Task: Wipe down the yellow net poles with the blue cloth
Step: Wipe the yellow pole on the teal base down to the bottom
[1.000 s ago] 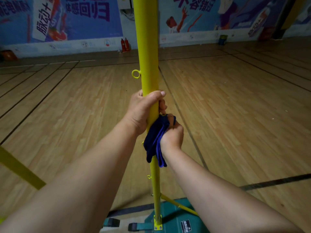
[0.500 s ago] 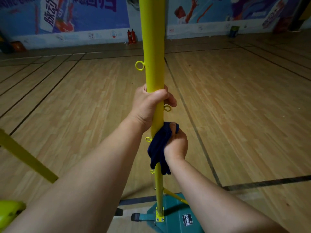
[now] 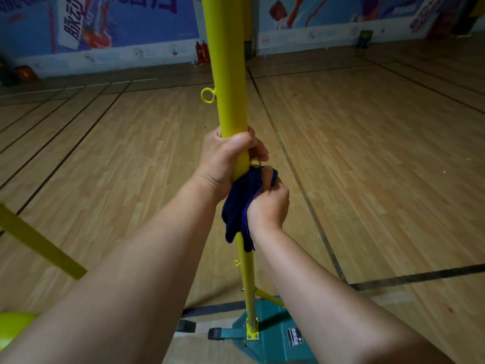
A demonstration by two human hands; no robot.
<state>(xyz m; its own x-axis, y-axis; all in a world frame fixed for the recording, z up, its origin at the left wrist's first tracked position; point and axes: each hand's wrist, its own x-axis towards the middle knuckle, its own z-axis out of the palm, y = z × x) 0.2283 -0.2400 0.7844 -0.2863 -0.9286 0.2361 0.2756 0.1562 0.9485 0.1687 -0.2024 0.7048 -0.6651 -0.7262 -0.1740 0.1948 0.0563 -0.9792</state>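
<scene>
While the left hand point(image 3: 225, 160) wraps its fingers around the yellow net pole point(image 3: 231, 74), seemingly to steady it, the right hand point(image 3: 267, 203) just below clutches the blue cloth point(image 3: 240, 206) against the shaft, bunched around it so a stroke would likely clean all sides. A small yellow ring point(image 3: 255, 162) sits between the two hands and may snag the cloth. Lower down, the pole stands bolted to a green base point(image 3: 273, 334) on the wooden floor point(image 3: 380, 153). No containers are in view.

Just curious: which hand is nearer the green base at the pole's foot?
Right. The right hand holds the blue cloth lower on the pole; the left hand sits above it, farther from the green base.
</scene>
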